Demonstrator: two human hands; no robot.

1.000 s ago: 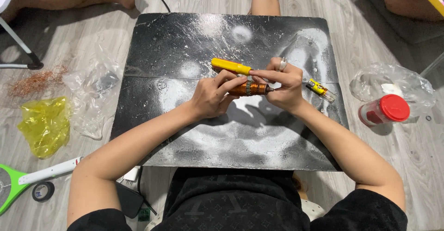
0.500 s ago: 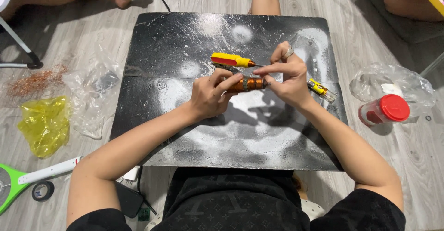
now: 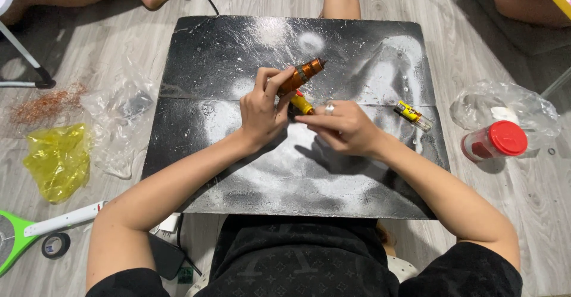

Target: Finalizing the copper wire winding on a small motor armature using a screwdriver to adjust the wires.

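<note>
Your left hand (image 3: 262, 111) grips orange tube (image 3: 300, 75), fingers wrapped round lower end. Tube raised over black board (image 3: 238, 47), long axis slanted, dark tip pointing up-right, away from you. Your right hand (image 3: 344, 127), ring on finger, pinches yellow piece (image 3: 302, 104) just below tube; fingers closed on it, most of piece hidden. Small yellow part (image 3: 413, 115) lies apart on board, right. Red-capped jar (image 3: 495, 141) on floor, right. Yellow bag (image 3: 56, 160) on floor, left.
</note>
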